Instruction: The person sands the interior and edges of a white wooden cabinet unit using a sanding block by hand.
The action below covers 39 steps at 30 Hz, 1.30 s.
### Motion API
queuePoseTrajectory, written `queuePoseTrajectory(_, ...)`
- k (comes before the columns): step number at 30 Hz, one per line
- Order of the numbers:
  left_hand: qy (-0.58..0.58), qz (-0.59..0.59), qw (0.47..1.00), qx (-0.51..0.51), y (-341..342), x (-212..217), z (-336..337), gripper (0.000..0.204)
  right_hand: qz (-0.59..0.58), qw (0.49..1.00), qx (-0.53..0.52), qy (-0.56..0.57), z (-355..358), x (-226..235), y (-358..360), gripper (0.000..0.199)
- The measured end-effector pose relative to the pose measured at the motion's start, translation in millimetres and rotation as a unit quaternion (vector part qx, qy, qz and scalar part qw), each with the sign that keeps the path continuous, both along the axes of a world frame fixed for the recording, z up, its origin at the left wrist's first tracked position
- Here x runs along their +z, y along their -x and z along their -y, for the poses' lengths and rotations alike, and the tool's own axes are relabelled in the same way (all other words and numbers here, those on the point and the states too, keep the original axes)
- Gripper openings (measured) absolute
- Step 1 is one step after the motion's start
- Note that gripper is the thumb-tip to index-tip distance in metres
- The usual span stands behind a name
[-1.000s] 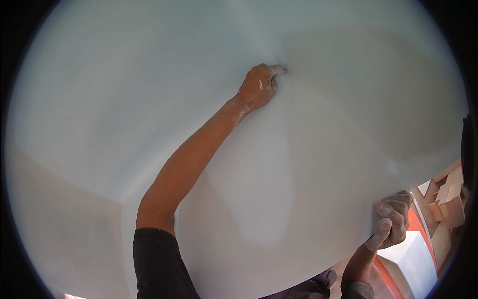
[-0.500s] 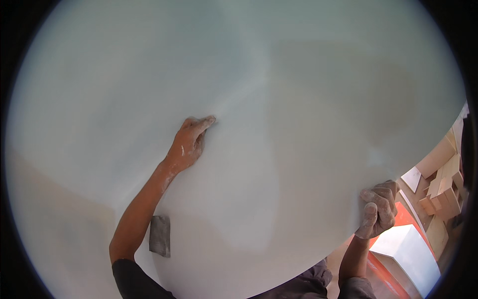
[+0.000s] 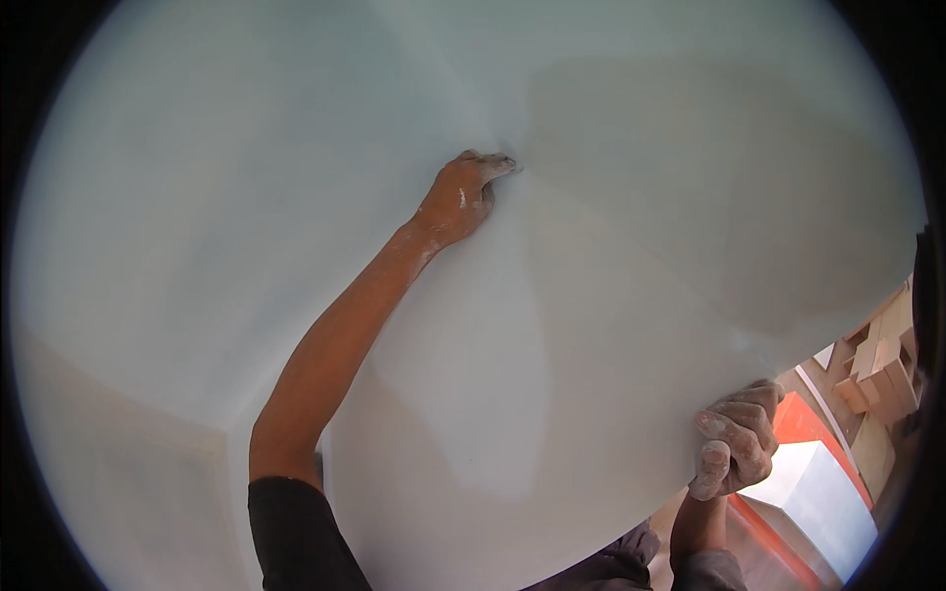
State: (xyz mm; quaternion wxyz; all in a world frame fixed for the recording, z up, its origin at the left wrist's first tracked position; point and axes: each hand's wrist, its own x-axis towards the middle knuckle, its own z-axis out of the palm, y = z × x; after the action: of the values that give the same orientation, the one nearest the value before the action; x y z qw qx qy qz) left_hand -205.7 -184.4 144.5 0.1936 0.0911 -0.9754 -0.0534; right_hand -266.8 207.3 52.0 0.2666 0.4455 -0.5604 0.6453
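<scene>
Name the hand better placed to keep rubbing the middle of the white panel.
Probably the left hand: it is stretched out, pressed on the white panel near its middle. The right hand grips the panel's lower edge.

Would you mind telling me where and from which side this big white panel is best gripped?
Probably at its lower right edge, coming from the right, where the panel ends and fingers can wrap round. The right hand already curls over that rim. The broad face is smooth and flat, with nothing to grasp; the left hand only presses against it there, so it can steady the panel, not carry it.
</scene>
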Motion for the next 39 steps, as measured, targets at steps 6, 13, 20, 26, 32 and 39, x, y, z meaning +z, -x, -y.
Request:
queuePoseTrajectory(6, 0.054, 0.042, 0.995, 0.076, -23, 4, -13, 0.040, 0.039, 0.998, -0.023, 0.033, 5, 6, -3, 0.035)
queuePoseTrajectory(13, 0.004, -0.012, 0.998, 0.058, 5, 0, -13, 0.041, 0.012, 0.999, -0.028, 0.019, 5, 4, -3, 0.035)
queuePoseTrajectory(20, -0.005, 0.063, 0.996, 0.069, 1, 7, -11, 0.044, -0.002, 1.000, -0.016, 0.019, 3, 2, -1, 0.031)
queuePoseTrajectory(26, 0.021, 0.059, 0.988, 0.142, 13, -1, -14, 0.044, -0.012, 1.000, -0.006, 0.013, -2, 1, 3, 0.029)
queuePoseTrajectory(32, -0.005, -0.009, 0.997, 0.078, -64, 2, -12, 0.044, -0.054, 0.999, 0.005, -0.003, -8, 4, 11, 0.027)
queuePoseTrajectory(39, 0.058, 0.059, 0.980, 0.181, -265, 17, -38, 0.054, -0.055, 0.996, 0.007, -0.067, -21, 8, 18, 0.025)
